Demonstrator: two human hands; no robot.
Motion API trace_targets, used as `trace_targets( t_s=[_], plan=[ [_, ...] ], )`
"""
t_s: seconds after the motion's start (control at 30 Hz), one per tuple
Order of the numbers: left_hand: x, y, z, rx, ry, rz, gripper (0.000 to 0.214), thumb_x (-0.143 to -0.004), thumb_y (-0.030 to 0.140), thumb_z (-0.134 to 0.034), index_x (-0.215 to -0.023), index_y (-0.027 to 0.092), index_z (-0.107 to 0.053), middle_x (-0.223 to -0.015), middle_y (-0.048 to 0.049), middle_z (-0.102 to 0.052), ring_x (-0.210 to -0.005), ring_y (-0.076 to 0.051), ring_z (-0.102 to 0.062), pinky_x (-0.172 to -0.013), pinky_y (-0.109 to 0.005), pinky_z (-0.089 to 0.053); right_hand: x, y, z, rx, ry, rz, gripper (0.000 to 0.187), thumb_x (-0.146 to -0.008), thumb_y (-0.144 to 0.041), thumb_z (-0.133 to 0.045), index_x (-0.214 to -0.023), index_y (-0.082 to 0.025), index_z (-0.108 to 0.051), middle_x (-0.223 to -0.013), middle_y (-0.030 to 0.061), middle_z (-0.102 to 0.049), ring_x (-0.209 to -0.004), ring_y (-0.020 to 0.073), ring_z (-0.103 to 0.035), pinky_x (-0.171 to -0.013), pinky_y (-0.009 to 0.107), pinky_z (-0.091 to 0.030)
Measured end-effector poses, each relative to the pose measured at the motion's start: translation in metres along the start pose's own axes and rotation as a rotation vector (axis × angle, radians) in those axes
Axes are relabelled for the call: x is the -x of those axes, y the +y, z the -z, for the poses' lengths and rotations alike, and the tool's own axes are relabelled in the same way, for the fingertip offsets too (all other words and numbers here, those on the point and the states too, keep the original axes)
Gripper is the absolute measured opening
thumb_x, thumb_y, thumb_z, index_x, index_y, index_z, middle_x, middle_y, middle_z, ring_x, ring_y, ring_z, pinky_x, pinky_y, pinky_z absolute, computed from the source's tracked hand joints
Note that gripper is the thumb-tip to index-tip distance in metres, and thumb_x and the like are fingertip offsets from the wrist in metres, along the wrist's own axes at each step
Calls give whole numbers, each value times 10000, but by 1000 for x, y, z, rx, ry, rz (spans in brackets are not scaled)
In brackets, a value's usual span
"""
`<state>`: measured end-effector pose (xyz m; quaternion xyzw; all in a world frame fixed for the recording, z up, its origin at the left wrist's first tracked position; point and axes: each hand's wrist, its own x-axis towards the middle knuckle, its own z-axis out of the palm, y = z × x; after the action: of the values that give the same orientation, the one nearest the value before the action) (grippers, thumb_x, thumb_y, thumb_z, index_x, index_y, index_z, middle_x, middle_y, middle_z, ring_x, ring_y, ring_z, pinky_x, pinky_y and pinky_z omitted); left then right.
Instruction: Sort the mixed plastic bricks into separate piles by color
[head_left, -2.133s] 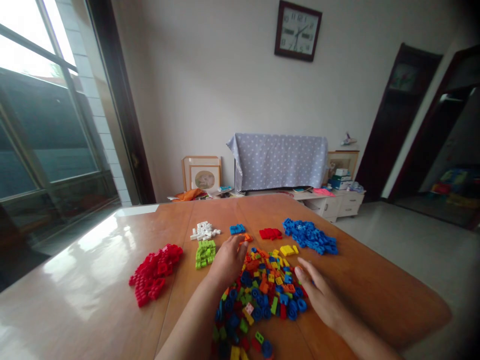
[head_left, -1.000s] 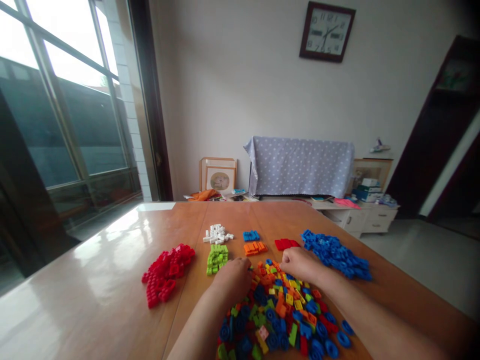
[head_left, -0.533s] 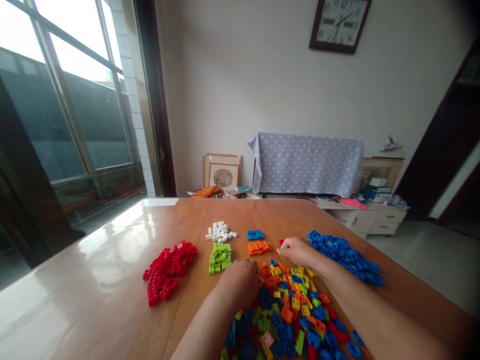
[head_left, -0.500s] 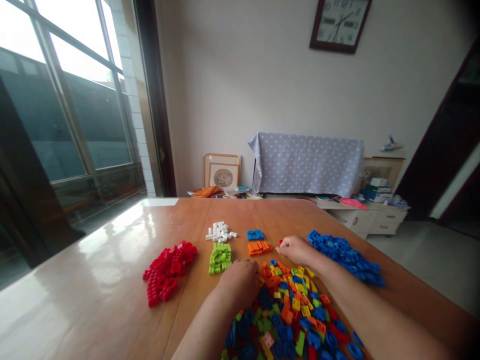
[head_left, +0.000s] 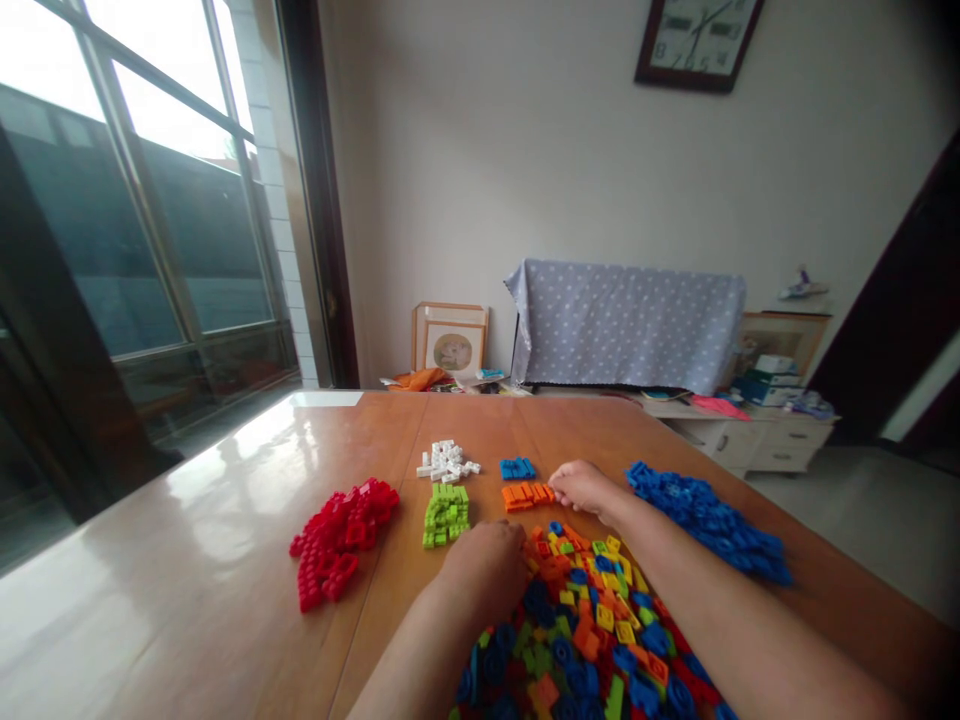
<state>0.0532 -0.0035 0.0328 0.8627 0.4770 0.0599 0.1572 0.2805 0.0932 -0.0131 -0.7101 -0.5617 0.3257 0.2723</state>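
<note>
My right hand (head_left: 586,488) is closed, its pinched fingertips at the right end of a short row of orange bricks (head_left: 523,497). An orange brick seems to be between those fingertips, partly covered by them. My left hand (head_left: 491,562) rests at the left edge of a mixed pile of toy bricks (head_left: 585,630), with its fingers curled down. What those fingers hold, if anything, is hidden. Left of this hand lies a block of lime green bricks (head_left: 445,515). Behind the orange row sits a small group of blue bricks (head_left: 517,468).
White bricks (head_left: 448,460) lie behind the green ones. A red brick pile (head_left: 341,540) is on the left, a large blue pile (head_left: 705,520) on the right beyond my right forearm. All rest on a glossy wooden table (head_left: 225,560). A cloth-covered object (head_left: 630,320) stands beyond it.
My right hand has moved slightly left, bringing its fingertips and the orange brick to the end of the orange row. My left hand stays at the pile's edge. The view has shifted a little.
</note>
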Motion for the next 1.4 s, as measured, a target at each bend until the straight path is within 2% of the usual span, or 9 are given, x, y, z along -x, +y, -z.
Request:
trace_targets(
  t_s=[0.23, 0.47, 0.63, 0.7, 0.83, 0.9, 1.03, 1.2, 1.4],
  plan=[
    [1, -1, 0, 5, 9, -7, 250, -891, 272, -459, -992, 197, -675, -1083, -153, -730, -1023, -329, -692, -858, -403, -539, 1, 1, -1, -80, 6, 33, 105, -786, -227, -598, -770, -162, -679, -565, -11, -624, -487, 96, -510, -488, 192, -393],
    [0, -2, -2, 4, 8, -10, 242, -889, 259, -445, -969, 200, -667, -1057, -149, -735, -992, -323, -702, -831, -391, -541, 1, 8, 0, -23, 46, 88, 155, -782, -192, -543, -804, -149, -690, -569, -13, -613, -516, 98, -513, -501, 181, -365],
    [-1, -3, -1, -6, 4, -12, 253, -901, 262, -439, -950, 202, -680, -1051, -146, -733, -1001, -306, -697, -842, -371, -535, 14, 2, 1, 79, 95, 227, 119, -756, -177, -575, -773, -156, -691, -673, -2, -651, -633, 118, -535, -553, 196, -344],
    [-2, -3, -2, -11, 3, -10, 256, -906, 271, -441, -955, 203, -683, -1045, -144, -733, -994, -298, -697, -838, -360, -535, 24, -2, -1, 103, 37, 289, 143, -735, -160, -595, -808, -171, -718, -712, -11, -671, -666, 122, -553, -572, 193, -353],
    [-1, -2, -1, -35, -9, -26, 260, -899, 254, -439, -977, 199, -681, -1051, -141, -732, -989, -295, -699, -847, -363, -538, 41, -5, -8, 232, -236, 470, 258, -694, -126, -606, -892, -193, -758, -800, -15, -715, -703, 127, -591, -603, 186, -385],
    [0, -1, 1, -45, -15, -34, 252, -888, 242, -445, -978, 202, -677, -1060, -132, -733, -996, -290, -700, -853, -359, -540, 44, -4, -9, 306, -300, 521, 244, -692, -129, -608, -876, -181, -760, -805, -3, -722, -693, 129, -593, -600, 191, -386],
    [2, 1, 4, -50, -35, -23, 246, -874, 245, -458, -970, 209, -681, -1072, -124, -734, -1006, -285, -699, -863, -352, -539, 40, -1, -7, 325, -244, 479, 159, -740, -188, -608, -826, -167, -740, -755, 1, -708, -654, 127, -580, -579, 200, -370],
    [1, -1, 3, -41, -55, -43, 254, -887, 262, -471, -988, 216, -699, -1052, -118, -744, -1024, -264, -694, -895, -324, -522, 40, -4, -3, 351, -197, 454, 171, -795, -238, -562, -768, -163, -713, -621, -22, -630, -611, 121, -524, -578, 208, -335],
    [2, 0, 4, -35, -51, -19, 231, -869, 276, -479, -924, 203, -692, -1032, -127, -747, -998, -283, -704, -856, -336, -532, 46, -15, -3, 454, -160, 433, 198, -792, -265, -573, -652, -169, -677, -608, -13, -626, -647, 134, -531, -601, 222, -313]
  ],
)
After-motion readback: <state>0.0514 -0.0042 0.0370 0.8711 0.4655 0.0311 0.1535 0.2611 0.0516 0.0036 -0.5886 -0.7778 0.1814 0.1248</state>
